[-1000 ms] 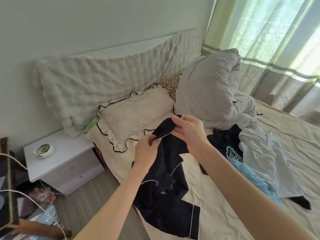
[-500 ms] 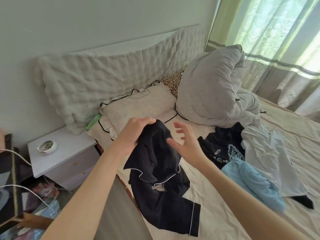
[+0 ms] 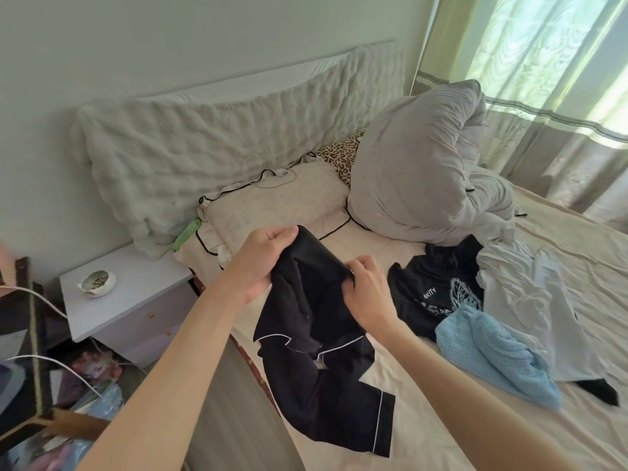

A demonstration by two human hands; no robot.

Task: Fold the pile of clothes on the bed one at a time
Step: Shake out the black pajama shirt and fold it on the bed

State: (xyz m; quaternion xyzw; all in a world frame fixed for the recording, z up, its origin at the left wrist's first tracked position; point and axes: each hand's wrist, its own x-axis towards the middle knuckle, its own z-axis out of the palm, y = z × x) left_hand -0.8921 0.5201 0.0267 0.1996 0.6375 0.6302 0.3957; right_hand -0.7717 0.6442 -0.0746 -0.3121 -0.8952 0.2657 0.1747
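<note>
right hand (image 3: pixel 368 294) now back on black pyjama top (image 3: pixel 316 334) w/ left hand (image 3: pixel 261 263)

Right fingertips vanish into a fold of the black pyjama top (image 3: pixel 316 334), so that grip's unreadable. Lower left, the clutter (image 3: pixel 51 402) runs off the frame edge; the black tee's (image 3: pixel 428 294) print is too small to read.

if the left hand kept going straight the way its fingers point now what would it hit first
The left hand, gripping the black pyjama top, points up the bed. It would probably meet the cream pillow with black trim first, though depth is hard to judge from this one view.
</note>
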